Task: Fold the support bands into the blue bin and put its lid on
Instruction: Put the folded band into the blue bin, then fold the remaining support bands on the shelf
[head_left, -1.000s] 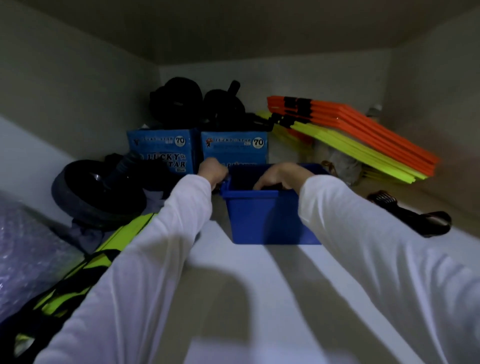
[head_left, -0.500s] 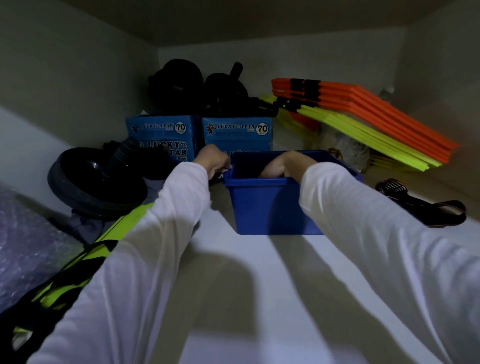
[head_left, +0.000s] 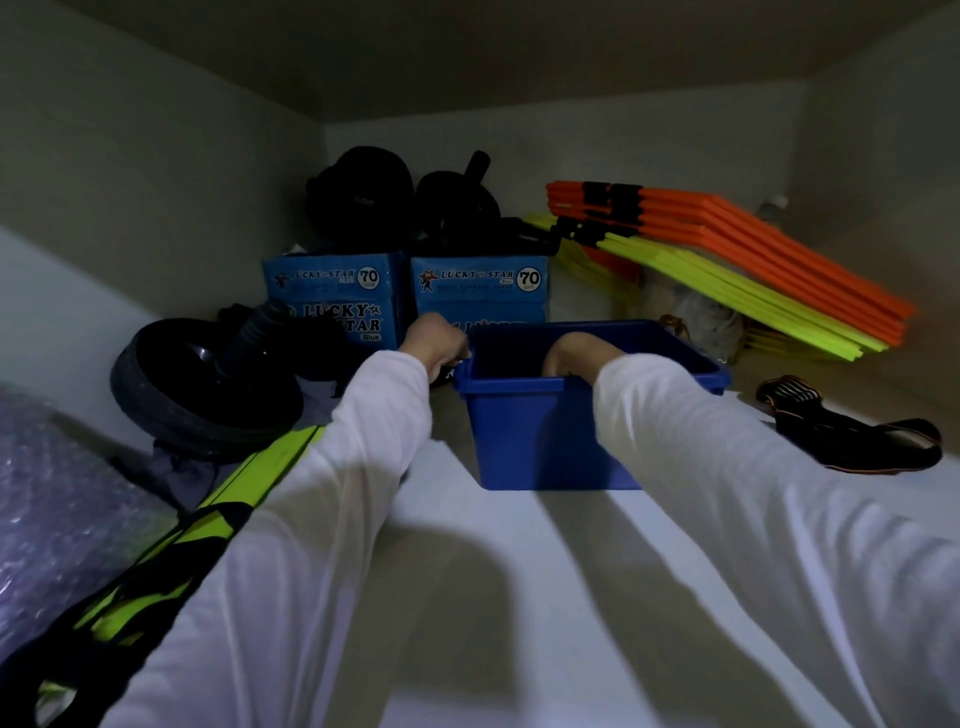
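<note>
A blue bin (head_left: 524, 441) stands on the white shelf, open at the top, with no lid in view. My left hand (head_left: 434, 343) is closed on the bin's left rim corner. My right hand (head_left: 574, 356) reaches down inside the bin; its fingers are hidden by the front wall, so what it holds is unseen. A black support band with orange trim (head_left: 852, 436) lies on the shelf to the right of the bin. The bin's contents are hidden.
Two blue Lucky Star boxes (head_left: 332, 299) stand behind the bin with black gear on top. Orange and yellow-green flat bars (head_left: 753, 260) lean at the back right. A black wheel (head_left: 202, 384) and a yellow-green strap bag (head_left: 171, 556) lie at the left.
My right hand has gone deeper into the bin, from resting on the rim to below it. My left hand stays on the left rim corner.
</note>
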